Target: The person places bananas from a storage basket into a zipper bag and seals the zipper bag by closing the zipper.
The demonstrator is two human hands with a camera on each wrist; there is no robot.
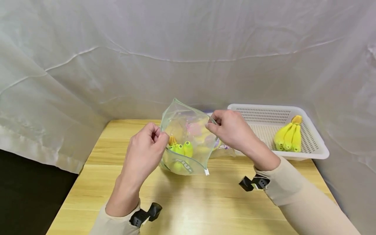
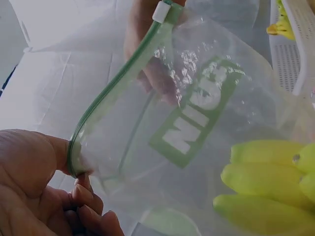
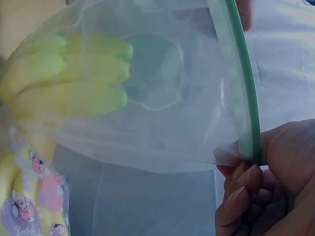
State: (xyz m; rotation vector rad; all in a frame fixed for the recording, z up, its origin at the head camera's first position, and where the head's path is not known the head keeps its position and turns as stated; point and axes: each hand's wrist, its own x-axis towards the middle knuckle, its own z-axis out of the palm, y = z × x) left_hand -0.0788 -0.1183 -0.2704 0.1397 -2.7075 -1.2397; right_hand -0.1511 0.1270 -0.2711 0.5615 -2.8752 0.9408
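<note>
Between both hands hangs a clear zip bag [image 1: 202, 163] with a green-edged mouth spread apart and a white slider [image 1: 206, 171] at one corner. My left hand [image 1: 145, 148] pinches the left side of the mouth between thumb and finger. Across from it, my right hand [image 1: 230, 129] pinches the right side of the rim. Inside the bag lies a toy banana bunch [image 1: 188, 149], yellow-green through the plastic. In the left wrist view a green printed label [image 2: 197, 113] shows on the bag, with the bananas [image 2: 266, 187] below it.
A white perforated basket [image 1: 315, 143] stands at the back right, holding another yellow banana bunch [image 1: 289, 135]. Behind the bag, a patterned plastic package [image 3: 37, 196] lies close to the basket's left side. Pale curtains enclose the wooden table [image 1: 97, 176].
</note>
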